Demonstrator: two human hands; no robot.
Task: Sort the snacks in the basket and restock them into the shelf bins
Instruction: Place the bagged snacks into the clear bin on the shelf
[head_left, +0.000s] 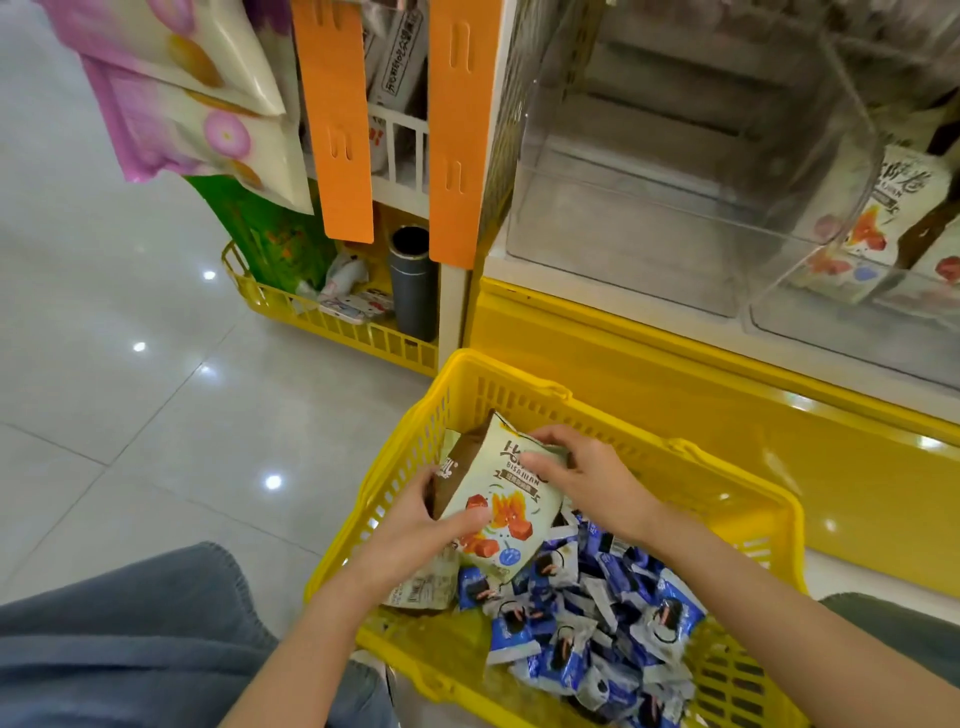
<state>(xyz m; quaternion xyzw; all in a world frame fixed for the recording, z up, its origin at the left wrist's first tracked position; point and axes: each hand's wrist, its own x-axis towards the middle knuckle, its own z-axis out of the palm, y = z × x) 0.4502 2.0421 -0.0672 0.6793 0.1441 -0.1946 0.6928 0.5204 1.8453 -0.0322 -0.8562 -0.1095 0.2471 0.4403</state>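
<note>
Both hands are in the yellow basket (675, 447): your left hand (426, 525) has its grip clamped on the lower left side of the pale snack bag (509, 509), thumb across the front, and your right hand (576, 478) curls its grip over the bag's top edge. The bag tilts above a heap of small blue packets (597, 623) on the basket's near side. Ahead sits a clear shelf bin (649, 208), with matching bags (883, 218) in the bin beside it

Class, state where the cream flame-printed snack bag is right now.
Head view, low centre: the cream snack bag is held between the left hand and right hand over the yellow basket, left of the blue packets.
</note>
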